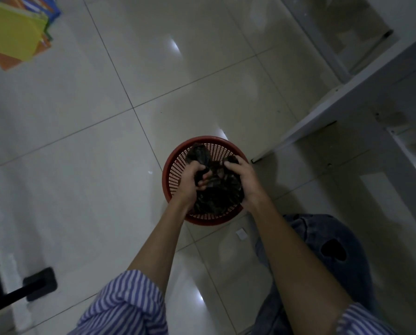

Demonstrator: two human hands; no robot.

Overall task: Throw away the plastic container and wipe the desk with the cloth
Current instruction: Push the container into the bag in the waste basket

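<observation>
A round red plastic waste basket (pixel 175 170) with a lattice wall stands on the tiled floor below me. A black plastic bag (pixel 216 197) lies crumpled inside it. My left hand (pixel 192 180) grips a bunch of the bag at the basket's left side, one flap sticking up behind the fingers. At the basket's right side my right hand (pixel 244 180) grips the bag's other edge. No plastic container and no cloth can be seen; the bag hides the basket's inside.
A white desk's frame and leg (pixel 323 110) run along the right, close to the basket. Coloured books (pixel 16 32) lie at the top left. A black stand foot (pixel 40 284) sits at the lower left. My jeans-clad knee (pixel 335 250) is at the lower right.
</observation>
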